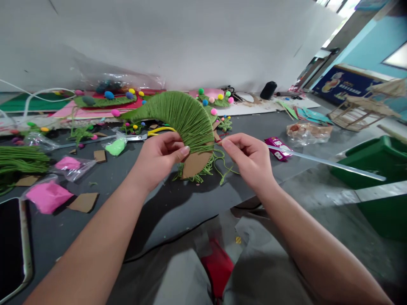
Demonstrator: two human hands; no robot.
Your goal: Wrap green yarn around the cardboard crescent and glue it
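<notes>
A curved cardboard piece wrapped in green yarn (182, 114) stands above the dark table in front of me. Its lower end shows bare brown cardboard (195, 164). My left hand (160, 154) grips the curve's inner edge, thumb in front. On the other side my right hand (246, 154) pinches a green yarn strand beside the wrapped edge. Loose yarn (226, 171) hangs in loops between the hands. A translucent stick (330, 162) extends right from behind my right hand; whether the hand touches it, I cannot tell.
Yellow-handled scissors (140, 137) lie behind my left hand. Pink clay packs (49, 195), cardboard scraps (84, 202) and a green yarn bundle (22, 163) are on the left. A phone (27, 250) is at near left. Green bins (375, 159) stand beyond the right edge.
</notes>
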